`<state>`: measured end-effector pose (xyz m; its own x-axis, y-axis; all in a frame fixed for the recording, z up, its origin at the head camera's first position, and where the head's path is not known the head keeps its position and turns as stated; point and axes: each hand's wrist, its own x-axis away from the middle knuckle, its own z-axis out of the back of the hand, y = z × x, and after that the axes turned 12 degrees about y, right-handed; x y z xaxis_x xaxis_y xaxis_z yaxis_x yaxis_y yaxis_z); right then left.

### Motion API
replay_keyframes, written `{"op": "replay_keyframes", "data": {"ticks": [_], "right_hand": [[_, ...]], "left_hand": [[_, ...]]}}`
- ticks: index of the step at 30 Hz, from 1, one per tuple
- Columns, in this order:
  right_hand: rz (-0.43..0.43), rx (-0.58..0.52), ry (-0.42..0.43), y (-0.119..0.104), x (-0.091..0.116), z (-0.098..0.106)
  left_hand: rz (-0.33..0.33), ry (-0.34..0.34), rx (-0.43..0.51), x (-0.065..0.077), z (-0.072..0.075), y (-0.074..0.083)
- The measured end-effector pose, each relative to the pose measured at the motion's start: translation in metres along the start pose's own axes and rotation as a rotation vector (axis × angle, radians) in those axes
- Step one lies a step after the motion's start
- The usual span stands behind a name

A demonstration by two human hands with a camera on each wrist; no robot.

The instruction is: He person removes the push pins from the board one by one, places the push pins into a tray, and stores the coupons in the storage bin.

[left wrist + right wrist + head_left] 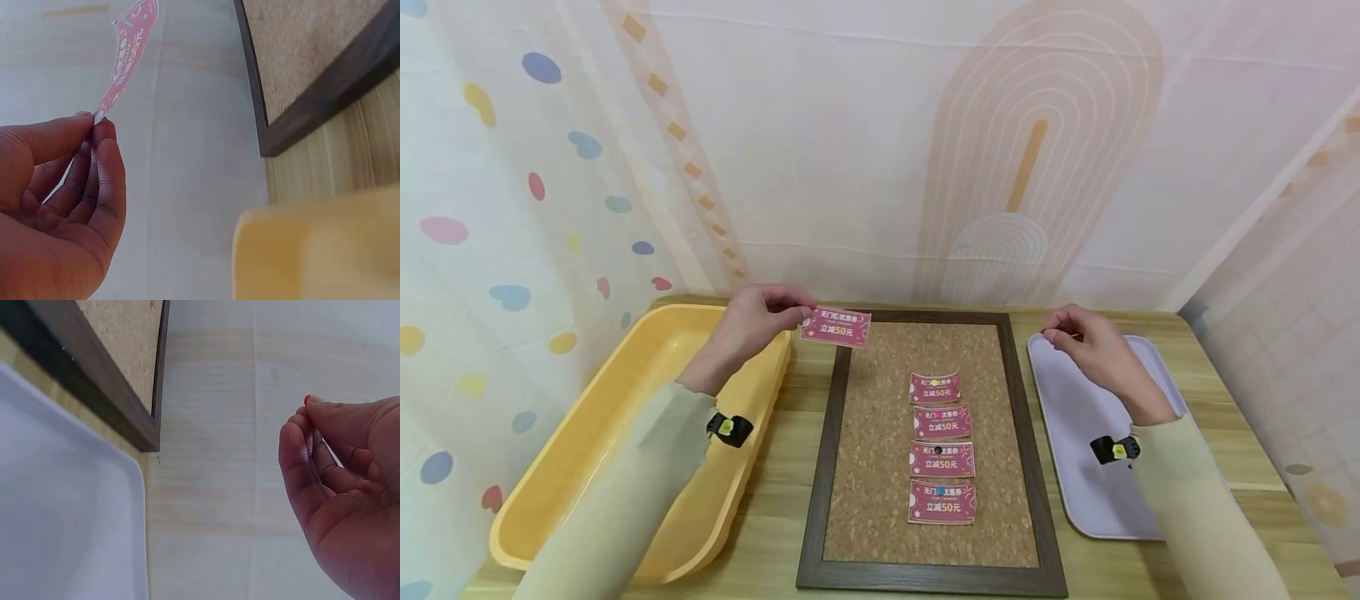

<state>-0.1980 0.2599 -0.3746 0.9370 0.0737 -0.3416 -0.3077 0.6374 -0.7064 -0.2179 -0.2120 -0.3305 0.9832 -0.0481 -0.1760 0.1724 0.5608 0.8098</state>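
Note:
In the head view my left hand (pixel 760 325) pinches the left end of a pink paper coupon (pixel 842 327), held above the top left corner of a cork board (pixel 872 467). The left wrist view shows that coupon (pixel 134 50) curving up from between thumb and fingers. Over the far end of the lilac tray, my right hand (pixel 1093 350) pinches a small red pushpin (pixel 307 399); only a red bit of it shows. Several matching coupons hang in a column on the cork, the lowest (pixel 942 507) with a blue pin and the top one (pixel 935 392) with a yellow pin.
A deep yellow tray (pixel 512 508) stands left of the board, and the flat lilac tray (pixel 1075 500) lies to its right. All rest on a wood-grain table (pixel 775 500). A patterned curtain (pixel 850 167) rises behind the table.

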Motion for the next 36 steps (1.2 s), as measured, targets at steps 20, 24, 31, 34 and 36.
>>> {"op": "replay_keyframes", "data": {"ticks": [20,24,31,34,36], "right_hand": [[-0.031,0.049,-0.003,0.023,0.007,0.011],[-0.022,0.071,-0.007,0.031,0.01,0.017],[0.004,0.102,0.005,0.044,0.013,0.022],[-0.007,0.102,-0.003,0.049,0.013,0.022],[-0.029,0.111,-0.014,0.053,0.013,0.021]], "left_hand": [[0.023,0.028,-0.037,0.009,0.045,-0.042],[0.055,0.038,-0.046,0.009,0.054,-0.053],[0.106,0.039,-0.015,0.005,0.065,-0.081],[0.125,0.03,-0.015,0.005,0.07,-0.091],[0.144,0.018,-0.012,0.006,0.074,-0.094]]}}
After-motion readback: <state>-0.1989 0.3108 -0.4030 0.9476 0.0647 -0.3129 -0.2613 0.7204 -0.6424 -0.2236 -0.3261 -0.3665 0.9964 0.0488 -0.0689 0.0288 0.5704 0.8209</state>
